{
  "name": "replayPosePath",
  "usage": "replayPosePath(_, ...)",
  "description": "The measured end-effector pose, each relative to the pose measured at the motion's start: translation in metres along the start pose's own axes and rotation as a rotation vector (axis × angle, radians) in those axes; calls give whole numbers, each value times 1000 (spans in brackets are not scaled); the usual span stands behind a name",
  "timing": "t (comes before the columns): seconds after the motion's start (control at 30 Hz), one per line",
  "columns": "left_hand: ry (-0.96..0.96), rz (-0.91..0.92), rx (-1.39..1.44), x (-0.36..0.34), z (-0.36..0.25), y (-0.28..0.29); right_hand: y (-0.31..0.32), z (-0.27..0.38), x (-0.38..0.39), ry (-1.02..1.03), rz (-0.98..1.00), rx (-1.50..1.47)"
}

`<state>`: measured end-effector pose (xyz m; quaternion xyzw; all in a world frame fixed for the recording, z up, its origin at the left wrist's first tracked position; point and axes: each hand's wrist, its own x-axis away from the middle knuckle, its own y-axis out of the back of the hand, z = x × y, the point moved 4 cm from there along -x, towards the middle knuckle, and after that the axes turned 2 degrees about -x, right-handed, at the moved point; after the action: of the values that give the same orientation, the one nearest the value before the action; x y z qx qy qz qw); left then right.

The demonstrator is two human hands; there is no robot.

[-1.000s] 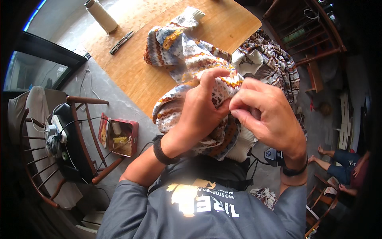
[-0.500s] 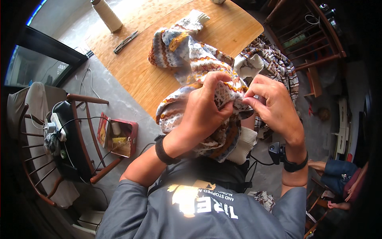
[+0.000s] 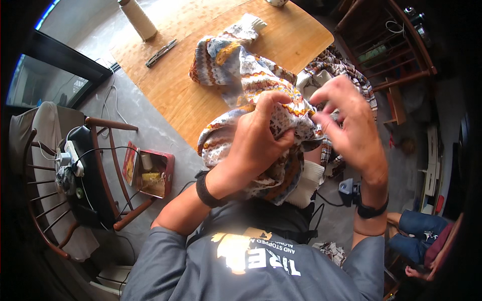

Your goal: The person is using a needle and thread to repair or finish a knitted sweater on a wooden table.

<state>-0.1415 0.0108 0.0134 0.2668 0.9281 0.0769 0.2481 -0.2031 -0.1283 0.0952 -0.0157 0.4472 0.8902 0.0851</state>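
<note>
Wooden table [image 3: 170, 95]: stands ahead of the person, one long edge slanting past the hands
Dark-framed chair [image 3: 113, 124]: off to the person's left, pale cloth over its back and a power strip on its seat
Patterned sweater [image 3: 268, 75]: its far part and a ribbed cuff lie on the tabletop, the near part bunches over the person's lap; up close, knit fills the space between left forefinger and thumb, and its right-hand edge comes just beside the right fingertips
Other knit heap [image 3: 369, 85]: brown, white and dark bands, beyond the right hand at the table's side
Red box [image 3: 168, 173]: lid up, near the chair, small things inside
Left hand [image 3: 258, 123]: forefinger and thumb arch around a fold, gripping the sweater; the remaining fingers are hidden
Right hand [image 3: 346, 118]: blurred, thumb below the bent fingers; from here I cannot tell whether they pinch anything or touch the knit
Yarn cone [image 3: 138, 20]: beige, upright on the far left of the tabletop
Slim metal tool [image 3: 160, 53]: lies near the cone, well apart from both hands
</note>
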Motion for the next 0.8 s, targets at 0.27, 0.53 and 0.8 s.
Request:
replayPosePath(0.27,148,54,107,1,3,-4,-15,-1,6,54,-118,-274)
replayPosePath(0.53,22,40,31,8,13,-6,-26,-19,12,-139,-21,-377)
replayPosePath(0.8,175,75,188,7,7,-6,14,10,-11,127,-285,-650)
